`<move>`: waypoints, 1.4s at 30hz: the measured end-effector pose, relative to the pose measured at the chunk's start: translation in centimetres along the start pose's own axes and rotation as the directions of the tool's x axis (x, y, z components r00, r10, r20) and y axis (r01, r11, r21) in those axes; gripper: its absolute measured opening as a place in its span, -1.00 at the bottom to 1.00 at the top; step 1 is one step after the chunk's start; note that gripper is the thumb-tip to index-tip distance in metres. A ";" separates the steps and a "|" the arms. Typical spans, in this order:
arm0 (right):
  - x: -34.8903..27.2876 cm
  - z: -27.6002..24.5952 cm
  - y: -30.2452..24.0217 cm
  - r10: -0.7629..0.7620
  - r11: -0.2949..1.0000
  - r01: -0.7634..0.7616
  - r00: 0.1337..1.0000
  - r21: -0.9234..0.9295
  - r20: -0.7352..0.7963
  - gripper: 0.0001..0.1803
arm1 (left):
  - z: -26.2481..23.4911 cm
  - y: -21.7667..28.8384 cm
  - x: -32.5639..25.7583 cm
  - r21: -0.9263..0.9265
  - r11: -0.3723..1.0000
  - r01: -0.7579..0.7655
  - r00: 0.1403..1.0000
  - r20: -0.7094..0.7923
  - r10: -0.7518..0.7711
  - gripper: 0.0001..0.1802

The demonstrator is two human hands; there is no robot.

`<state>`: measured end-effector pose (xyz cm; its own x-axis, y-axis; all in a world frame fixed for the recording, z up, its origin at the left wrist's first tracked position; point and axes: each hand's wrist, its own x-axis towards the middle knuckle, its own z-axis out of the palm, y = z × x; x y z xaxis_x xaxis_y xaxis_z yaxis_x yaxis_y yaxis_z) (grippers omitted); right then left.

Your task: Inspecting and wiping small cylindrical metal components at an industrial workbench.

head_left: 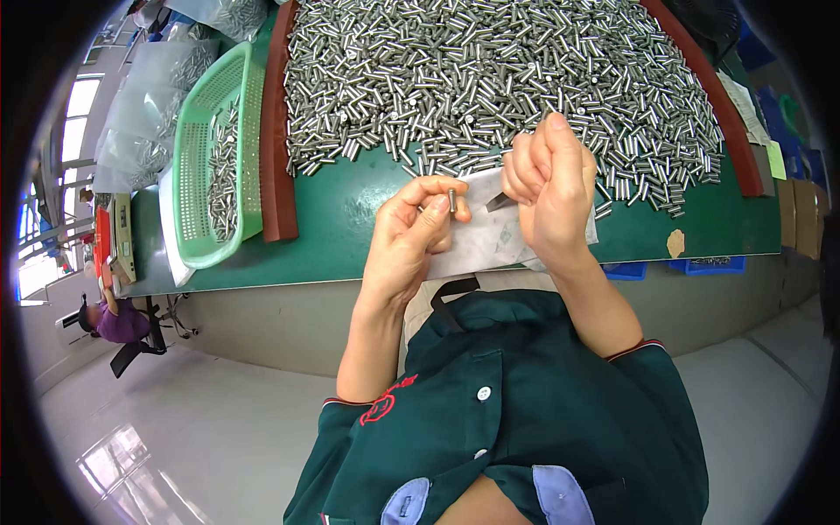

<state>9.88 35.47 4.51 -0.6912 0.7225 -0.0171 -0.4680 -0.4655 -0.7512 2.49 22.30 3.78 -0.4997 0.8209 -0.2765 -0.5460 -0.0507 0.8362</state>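
A small metal pin point(452, 200) stands roughly upright between the thumb and fingers of my left hand point(407, 232). My right hand point(556, 188) is closed in a fist, a little to the right and slightly higher. From its left side pokes the dark, flat tip of a tool point(500, 203), pointing toward the pin but apart from it; the rest is hidden in the fist. Beneath both hands lies a smudged white sheet point(479, 241) at the table's front edge. A broad heap of similar metal pins point(490, 79) spreads just beyond my hands.
Red-brown rails point(278, 131) flank the heap on the green table point(337, 241). To the left are a green plastic basket point(185, 175) with more pins and bulging clear bags point(144, 109). Blue bins point(709, 266) sit below the front edge. Far left, a person in purple point(122, 322) sits.
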 end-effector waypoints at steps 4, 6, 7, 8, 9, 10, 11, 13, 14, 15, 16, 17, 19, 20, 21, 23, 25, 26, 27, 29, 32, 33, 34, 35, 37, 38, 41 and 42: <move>0.1 -0.3 0.1 -0.016 0.996 0.017 1.000 0.085 -0.008 -0.55 | -0.8 0.6 0.2 -0.254 0.967 0.009 0.999 -0.032 -0.018 -0.79; 0.1 -0.3 -0.1 -0.029 0.997 0.029 1.000 0.075 -0.008 -0.55 | -1.9 1.0 0.5 -0.115 0.989 -0.097 0.991 -0.106 0.085 -0.79; 0.1 -0.2 -0.1 -0.025 0.997 0.025 1.000 0.073 -0.003 -0.55 | -2.6 1.3 0.6 0.016 0.989 -0.150 0.978 -0.142 0.151 -0.79; 0.1 -0.1 0.0 -0.021 0.997 0.021 1.000 0.076 0.003 -0.55 | -2.7 1.8 0.6 0.289 0.948 -0.134 0.949 -0.239 0.207 -0.77; 0.1 0.0 0.0 -0.017 0.997 0.017 1.000 0.080 0.008 -0.55 | -2.9 1.9 0.9 0.581 0.800 -0.151 0.897 -0.260 0.358 -0.76; 0.1 -0.1 0.0 -0.016 0.996 0.014 1.000 0.084 0.019 -0.55 | -2.9 1.9 1.4 0.810 0.574 -0.121 0.838 -0.226 0.496 -0.75; 0.2 -0.2 0.0 -0.013 0.997 0.011 1.000 0.083 0.018 -0.55 | -2.6 2.1 1.4 0.904 0.425 0.039 0.812 -0.277 0.513 -0.71; 0.2 -0.1 0.1 -0.017 0.998 0.016 1.000 0.068 0.008 -0.55 | -1.7 2.6 1.6 0.948 0.307 0.081 0.804 -0.244 0.542 -0.71; 0.2 0.0 0.2 -0.016 0.998 0.015 1.000 0.065 0.006 -0.55 | -1.5 2.6 1.7 0.976 0.181 0.122 0.798 -0.205 0.567 -0.71; 0.2 0.0 0.2 -0.010 0.998 0.009 1.000 0.065 0.010 -0.55 | -1.6 2.5 1.8 0.980 0.160 0.122 0.805 -0.192 0.561 -0.71; 0.2 0.0 0.2 -0.016 0.998 0.015 1.000 0.062 0.012 -0.55 | -1.6 2.5 2.0 0.979 0.162 0.123 0.805 -0.194 0.561 -0.71; 0.2 -0.1 0.1 -0.022 0.998 0.021 1.000 0.060 0.015 -0.55 | -1.6 2.6 2.1 0.978 0.168 0.123 0.829 -0.194 0.525 -0.73; 0.2 -0.2 0.1 -0.013 0.998 0.012 1.000 0.061 0.016 -0.55 | -1.6 3.0 1.9 0.975 0.182 0.129 0.866 -0.201 0.458 -0.80; 0.1 -0.2 0.1 -0.006 0.998 0.005 1.000 0.062 0.016 -0.55 | -1.8 3.1 1.8 0.975 0.181 0.132 0.866 -0.202 0.458 -0.80; 0.2 0.0 0.0 -0.009 0.998 0.008 1.000 0.064 0.020 -0.55 | -2.1 3.1 1.7 0.978 0.180 0.102 0.872 -0.175 0.457 -0.82; 0.2 -0.1 0.0 -0.014 0.998 0.013 1.000 0.054 0.025 -0.55 | -2.1 3.0 1.6 0.981 0.180 0.072 0.878 -0.148 0.455 -0.84; 0.2 0.0 0.0 -0.023 0.999 0.021 0.999 0.045 0.031 -0.55 | -1.9 3.0 1.6 0.985 0.157 0.064 0.879 -0.130 0.458 -0.88; 0.2 0.0 0.0 -0.014 1.000 0.013 0.999 0.019 0.029 -0.56 | -2.0 2.9 1.6 0.986 0.155 0.063 0.879 -0.128 0.459 -0.88; 0.2 0.1 0.0 -0.005 1.000 0.005 1.000 -0.008 0.028 -0.56 | -2.3 2.7 1.6 0.969 0.246 0.017 0.868 -0.136 0.477 -0.90; 0.2 0.0 0.0 -0.009 1.000 0.010 1.000 -0.008 0.022 -0.55 | -2.9 2.3 1.5 0.857 0.504 -0.106 0.879 -0.157 0.451 -0.92; 0.2 -0.1 0.0 -0.010 1.000 0.010 1.000 -0.010 0.021 -0.55 | -3.5 2.4 0.9 0.307 0.948 -0.079 0.976 -0.170 0.137 -0.90; 0.2 -0.2 0.0 -0.017 0.999 0.016 1.000 0.027 0.025 -0.56 | -3.6 2.3 1.0 0.310 0.947 -0.083 0.976 -0.168 0.141 -0.90; 0.2 -0.2 0.0 -0.021 0.998 0.019 0.999 0.066 0.032 -0.56 | -3.6 2.3 1.0 0.204 0.976 -0.078 0.980 -0.164 0.112 -0.91; 0.1 -0.1 0.0 -0.017 0.997 0.015 0.999 0.071 0.031 -0.57 | -3.7 2.3 0.9 0.095 0.993 -0.071 0.984 -0.156 0.085 -0.92; 0.1 -0.1 -0.1 -0.017 0.997 0.014 0.999 0.073 0.033 -0.57 | -4.2 2.1 0.9 0.067 0.994 -0.086 0.988 -0.124 0.093 -0.94; 0.1 -0.1 -0.1 -0.016 0.997 0.014 0.999 0.073 0.028 -0.56 | -4.3 2.0 1.0 0.068 0.993 -0.094 0.988 -0.115 0.102 -0.93; 0.1 -0.1 0.0 -0.017 0.998 0.016 0.999 0.065 0.027 -0.56 | -4.3 2.0 1.0 0.059 0.993 -0.101 0.989 -0.104 0.107 -0.90; 0.1 -0.1 0.0 -0.019 0.998 0.017 0.999 0.065 0.028 -0.56 | -4.3 2.0 1.0 0.047 0.994 -0.098 0.990 -0.102 0.102 -0.89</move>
<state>9.86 35.60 4.41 -0.6975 0.7164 0.0160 -0.5149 -0.4855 -0.7065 -2.01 20.58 3.11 -0.6190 0.7489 -0.2366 -0.4625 -0.1040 0.8805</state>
